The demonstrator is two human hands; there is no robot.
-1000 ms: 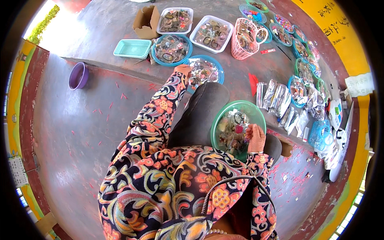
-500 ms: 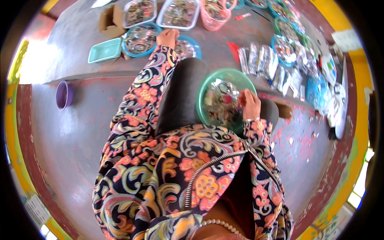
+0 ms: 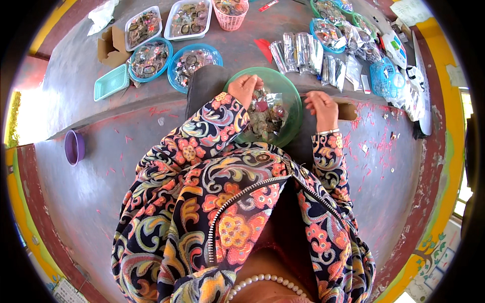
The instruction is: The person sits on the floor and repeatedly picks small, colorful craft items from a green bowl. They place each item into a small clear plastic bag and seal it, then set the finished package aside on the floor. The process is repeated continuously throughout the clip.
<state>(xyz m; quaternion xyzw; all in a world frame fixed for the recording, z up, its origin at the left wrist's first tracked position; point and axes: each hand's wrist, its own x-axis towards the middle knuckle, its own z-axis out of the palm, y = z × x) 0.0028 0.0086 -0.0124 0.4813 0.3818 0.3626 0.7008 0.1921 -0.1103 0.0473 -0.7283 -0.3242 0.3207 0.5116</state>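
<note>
A green basin (image 3: 290,108) rests on my lap, with a jumble of small clear packets (image 3: 268,113) in it, some with dark rings or pink pieces inside. Over the basin's left side, my left hand (image 3: 243,90) is closed, fingers curled together; whatever they may hold is hidden. My right hand (image 3: 323,110) hovers just beyond the right rim, its fingers loosely bent and apart, with nothing visible in them. Left of the basin, a blue basin (image 3: 218,56) holds similar packets.
Another blue basin (image 3: 166,45), white trays (image 3: 206,34), a pink basket (image 3: 231,21) and a teal tray (image 3: 112,82) stand at the far left. Silvery packets (image 3: 308,50) lie far right. A purple bucket (image 3: 75,148) stands left; red scraps litter the floor.
My left hand has come from the blue basin back to the green one. My right hand has lifted out of the green basin to its right. The view has shifted.
</note>
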